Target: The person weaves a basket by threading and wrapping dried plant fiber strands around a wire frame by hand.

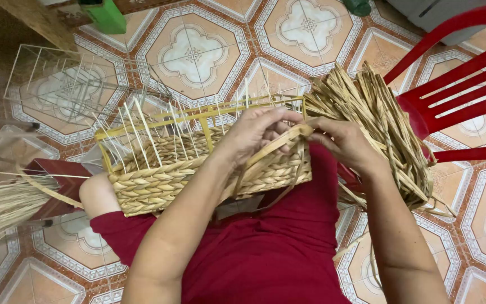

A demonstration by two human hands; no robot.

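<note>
Two bare hands meet at the far right corner of a half-woven rectangular basket of tan braided straw (158,183), which rests on the lap of a person in dark red clothing (265,253). The left hand (254,135) lies over the basket's far rim, fingers curled and pinching a flat tan straw strand (277,145); the right hand (341,141) closes on the same strand just to its right, fingertips touching the rim corner. The strand's long axis runs diagonally, from the pinch at the far right down toward the near left across the basket's right end, where it hangs loose over the woven wall. Both hands are at the strand, the left slightly nearer the basket's middle, the right nearer the supply.

That supply, a thick bundle of loose dry straw strands (378,112), lies just right of the right hand, its stalks fanning from far to near against a red plastic chair (457,84). Above the woven courses, thin pale upright wire spokes on a yellow frame (158,126) stand bare along the basket's left and far sides. A bare white wire basket frame (57,84) sits well apart at far left on the patterned orange-and-white tiled floor (198,50), and another sheaf of pale straw (1,205) lies at near left.
</note>
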